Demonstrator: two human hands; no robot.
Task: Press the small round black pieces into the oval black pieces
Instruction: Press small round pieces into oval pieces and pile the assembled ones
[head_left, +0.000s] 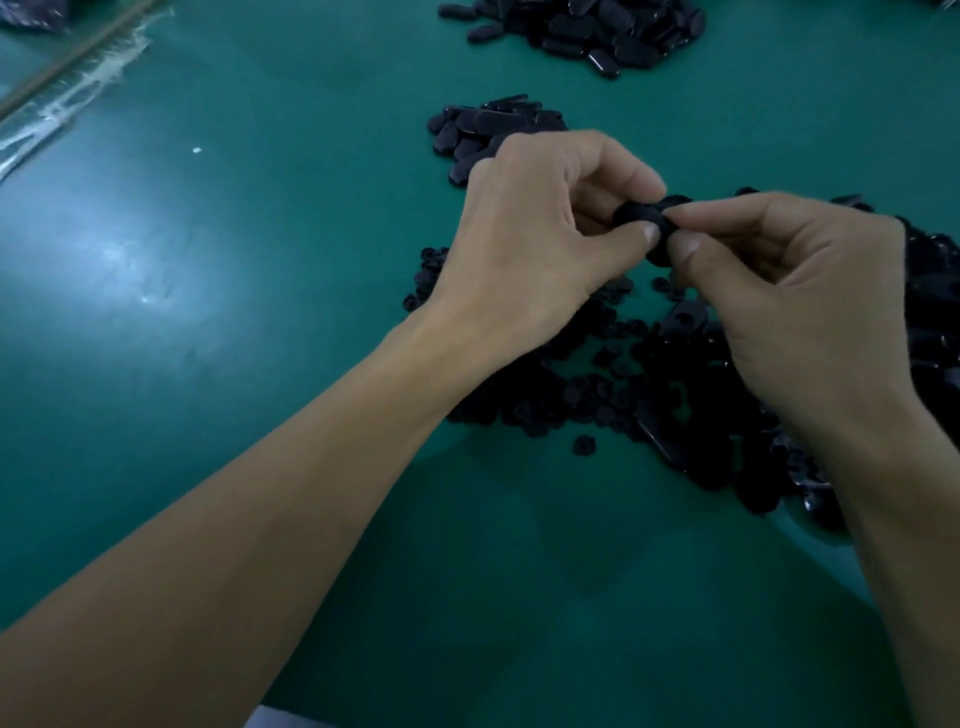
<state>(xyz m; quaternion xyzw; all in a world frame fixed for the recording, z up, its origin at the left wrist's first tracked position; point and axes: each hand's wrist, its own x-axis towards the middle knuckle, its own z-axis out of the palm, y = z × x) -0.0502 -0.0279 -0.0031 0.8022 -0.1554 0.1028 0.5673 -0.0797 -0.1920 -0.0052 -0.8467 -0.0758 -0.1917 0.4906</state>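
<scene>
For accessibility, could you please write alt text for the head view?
The left hand and right hand jointly pinch a black piece over a green table. Small round black pieces lie below; piles of oval black pieces sit behind.

left hand (519, 239) | fingers (613, 171) curled, pinching black piece (636, 212) | right hand (800, 296) | pinching same
</scene>
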